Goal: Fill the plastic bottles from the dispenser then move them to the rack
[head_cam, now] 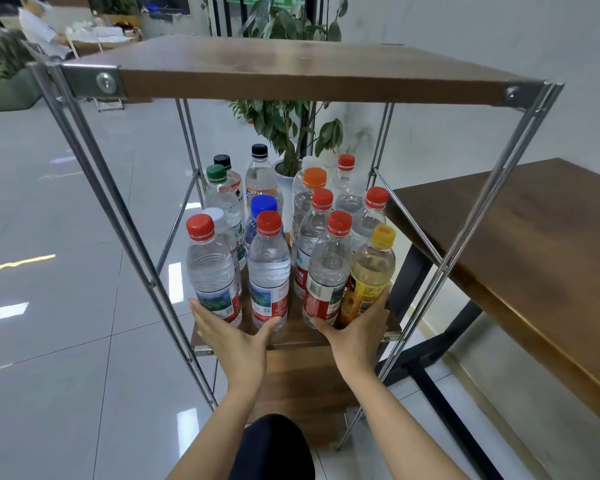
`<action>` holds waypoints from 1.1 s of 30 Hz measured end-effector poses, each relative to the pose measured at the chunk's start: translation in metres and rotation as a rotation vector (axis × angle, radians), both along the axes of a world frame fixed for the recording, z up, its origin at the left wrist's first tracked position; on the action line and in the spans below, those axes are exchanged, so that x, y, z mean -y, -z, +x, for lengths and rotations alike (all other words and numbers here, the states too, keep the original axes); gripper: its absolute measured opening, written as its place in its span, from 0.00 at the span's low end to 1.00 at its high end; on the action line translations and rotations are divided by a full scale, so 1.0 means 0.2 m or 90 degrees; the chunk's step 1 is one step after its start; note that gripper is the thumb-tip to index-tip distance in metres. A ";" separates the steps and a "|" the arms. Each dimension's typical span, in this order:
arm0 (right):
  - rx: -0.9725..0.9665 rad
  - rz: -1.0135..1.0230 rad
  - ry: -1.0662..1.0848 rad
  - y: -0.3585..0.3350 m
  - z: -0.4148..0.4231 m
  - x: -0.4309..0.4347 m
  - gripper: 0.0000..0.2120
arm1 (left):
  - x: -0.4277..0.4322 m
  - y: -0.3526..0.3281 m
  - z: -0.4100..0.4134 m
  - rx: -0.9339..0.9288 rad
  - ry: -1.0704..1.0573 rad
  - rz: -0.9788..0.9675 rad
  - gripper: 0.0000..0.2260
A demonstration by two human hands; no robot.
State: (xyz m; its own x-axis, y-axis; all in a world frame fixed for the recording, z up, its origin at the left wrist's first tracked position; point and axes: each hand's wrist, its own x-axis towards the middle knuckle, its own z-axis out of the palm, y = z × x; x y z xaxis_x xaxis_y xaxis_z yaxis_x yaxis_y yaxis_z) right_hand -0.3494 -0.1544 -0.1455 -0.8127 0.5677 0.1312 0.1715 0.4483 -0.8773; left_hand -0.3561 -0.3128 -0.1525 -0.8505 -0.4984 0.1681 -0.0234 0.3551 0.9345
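The rack (291,69) fills mid-frame, its middle shelf (291,336) crowded with upright bottles (269,268) up to the front edge. Left hand (231,336) spreads open against two red-capped bottles (210,271); right hand (355,329) cups the yellow-capped bottle (369,273) at the shelf's lower-right corner.

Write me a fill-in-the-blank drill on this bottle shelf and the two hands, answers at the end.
1. The amber plastic bottle at the front right of the wooden rack shelf has a ____ cap.
2. The right hand touches the amber bottle and a clear bottle with a ____ cap.
3. The left hand rests open against ____ clear red-capped bottles.
4. The only blue-capped bottle stands ____ the front row.

Answers: yellow; red; two; behind
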 end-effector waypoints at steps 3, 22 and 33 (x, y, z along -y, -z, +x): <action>-0.002 0.005 -0.014 -0.02 -0.01 0.03 0.68 | 0.00 -0.01 0.01 0.004 0.000 -0.014 0.63; -0.111 0.153 -0.143 -0.37 0.01 -0.23 0.59 | -0.39 -0.74 -0.14 -0.091 0.417 -0.274 0.44; -0.027 0.302 -0.276 -0.54 -0.04 -0.33 0.49 | -0.37 -0.64 -0.21 -0.045 0.395 -0.281 0.46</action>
State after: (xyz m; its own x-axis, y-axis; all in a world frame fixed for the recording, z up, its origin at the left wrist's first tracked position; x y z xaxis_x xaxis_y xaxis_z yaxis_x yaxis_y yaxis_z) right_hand -0.3573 -0.0875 -0.0380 -0.9439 0.0612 0.3246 -0.1428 0.8105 -0.5681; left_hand -0.3975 -0.2384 -0.0249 -0.9323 0.1934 0.3058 0.3574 0.6239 0.6950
